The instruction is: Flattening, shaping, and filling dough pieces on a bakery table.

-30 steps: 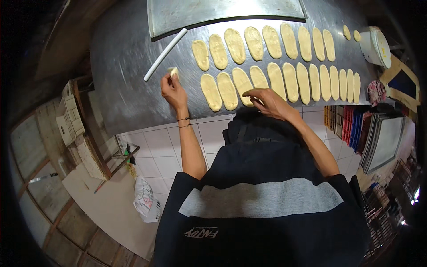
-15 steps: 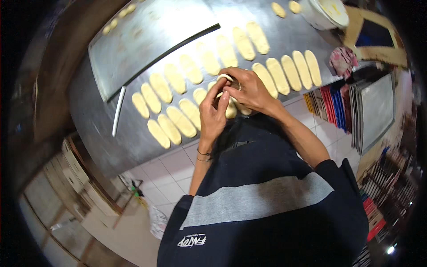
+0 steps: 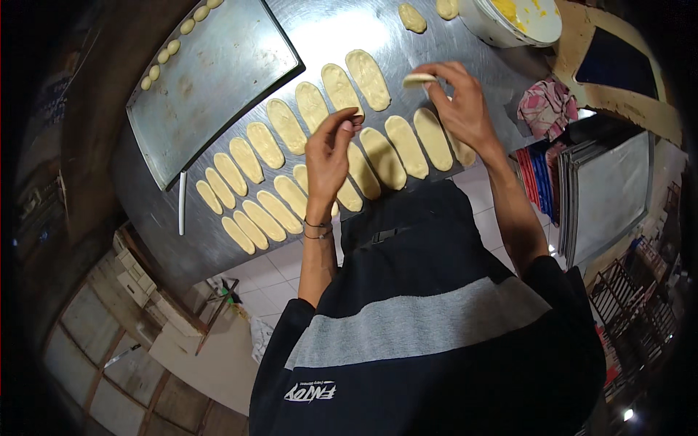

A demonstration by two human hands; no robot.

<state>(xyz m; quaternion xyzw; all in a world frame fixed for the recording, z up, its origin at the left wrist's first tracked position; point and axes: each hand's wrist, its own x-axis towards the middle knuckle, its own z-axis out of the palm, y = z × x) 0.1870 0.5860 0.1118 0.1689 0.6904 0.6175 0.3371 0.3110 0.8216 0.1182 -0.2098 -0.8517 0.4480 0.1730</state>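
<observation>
My right hand (image 3: 465, 112) is raised over the right side of the metal table, pinching a flattened dough piece (image 3: 419, 79) between thumb and fingers. My left hand (image 3: 331, 156) hovers above the middle of the dough rows, its fingers loosely bent and the thumb slightly apart, with nothing visible in it. Two slanting rows of long, flat dough ovals lie on the table; one oval (image 3: 368, 80) ends the far row, and another oval (image 3: 432, 138) is in the near row below my right hand. My hands partly cover some ovals.
A metal tray (image 3: 211, 87) at far left has several small dough balls (image 3: 174, 47) along its edge. Beside it lies a white stick (image 3: 182, 203). At far right are a white bucket (image 3: 480, 25) with yellow residue, a dough lump (image 3: 412, 18), a pink cloth (image 3: 547, 109) and stacked trays (image 3: 611, 189).
My hands have parted: the right moved right and away with the dough piece, the left shifted slightly left. The view has also shifted.
</observation>
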